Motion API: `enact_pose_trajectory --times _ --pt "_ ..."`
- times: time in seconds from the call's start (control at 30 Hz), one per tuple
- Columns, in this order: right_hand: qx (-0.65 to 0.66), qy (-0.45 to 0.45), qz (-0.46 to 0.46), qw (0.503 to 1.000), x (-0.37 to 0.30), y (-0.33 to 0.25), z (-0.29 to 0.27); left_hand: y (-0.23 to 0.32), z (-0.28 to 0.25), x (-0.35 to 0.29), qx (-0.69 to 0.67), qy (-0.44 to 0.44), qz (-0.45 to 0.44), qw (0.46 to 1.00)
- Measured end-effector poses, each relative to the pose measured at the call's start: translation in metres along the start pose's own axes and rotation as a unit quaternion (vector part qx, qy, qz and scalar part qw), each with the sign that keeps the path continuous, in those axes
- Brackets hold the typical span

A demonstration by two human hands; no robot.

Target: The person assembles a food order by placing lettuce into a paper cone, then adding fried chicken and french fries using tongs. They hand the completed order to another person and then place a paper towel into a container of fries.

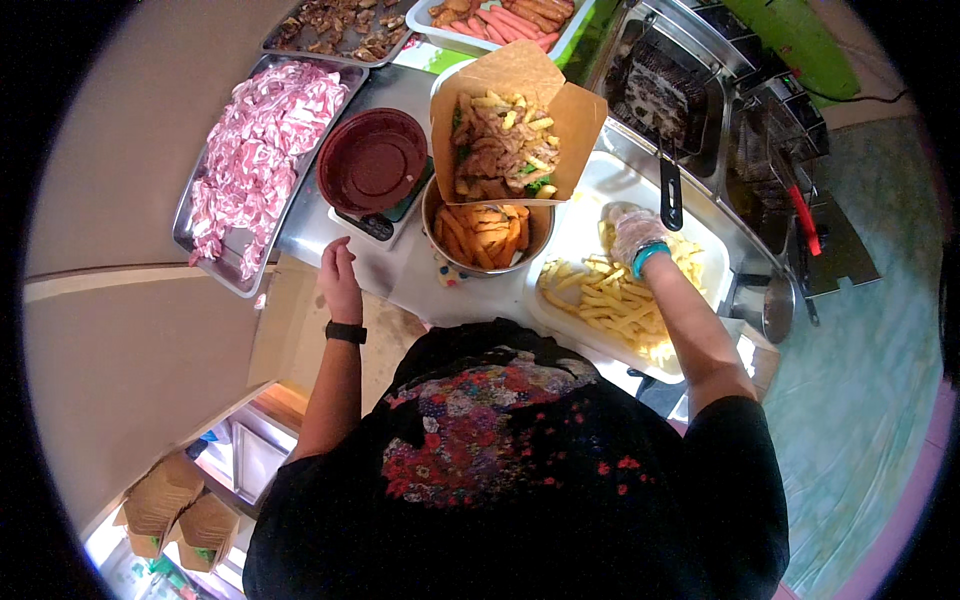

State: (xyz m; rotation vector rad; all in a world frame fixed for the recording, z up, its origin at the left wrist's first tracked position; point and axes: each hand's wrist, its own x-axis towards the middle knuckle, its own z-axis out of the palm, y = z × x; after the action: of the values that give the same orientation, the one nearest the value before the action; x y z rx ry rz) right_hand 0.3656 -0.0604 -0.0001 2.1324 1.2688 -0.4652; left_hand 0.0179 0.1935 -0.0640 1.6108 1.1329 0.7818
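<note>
My left hand [341,283], bare with a black band on the wrist, hovers at the counter edge with fingers stretched out and nothing in them. Beside it are a small scale [376,227] and a dark red round bowl [372,162] on it. My right hand [634,238], in a clear plastic glove held by a teal band, is down in a white tray [712,262] of french fries [610,296], its fingers curled among them. Between my hands, an open kraft paper box [584,135] with sliced meat, fries and greens rests over a metal pot [432,215] of orange wedges [482,238].
Raw sliced meat [265,140] fills a metal tray at left. Browned meat pieces [335,28] and a tray of sausages [505,22] stand at the back. Fryer baskets [660,90] with a black handle [671,195] and red-handled tongs [803,215] are at right. Stacked paper boxes [165,500] sit lower left.
</note>
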Motion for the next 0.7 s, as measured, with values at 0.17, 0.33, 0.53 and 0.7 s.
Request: enact_pose_trajectory --times 0.17,0.33,0.53,0.7 --pt "0.056 0.092 0.01 0.994 0.014 -0.001 0.032 0.018 0.014 -0.03 -0.033 -0.016 -0.016 0.999" --pt "-0.005 0.103 -0.054 0.993 0.024 0.009 0.043 0.022 0.02 -0.036 -0.037 -0.051 0.027 0.998" --pt "-0.052 0.15 -0.076 0.984 0.004 0.001 0.038 0.038 0.022 -0.031 -0.075 -0.047 0.032 0.996" --pt "-0.027 0.037 -0.054 0.997 0.001 -0.004 0.016 0.088 0.048 -0.02 -0.192 -0.123 0.021 0.973"
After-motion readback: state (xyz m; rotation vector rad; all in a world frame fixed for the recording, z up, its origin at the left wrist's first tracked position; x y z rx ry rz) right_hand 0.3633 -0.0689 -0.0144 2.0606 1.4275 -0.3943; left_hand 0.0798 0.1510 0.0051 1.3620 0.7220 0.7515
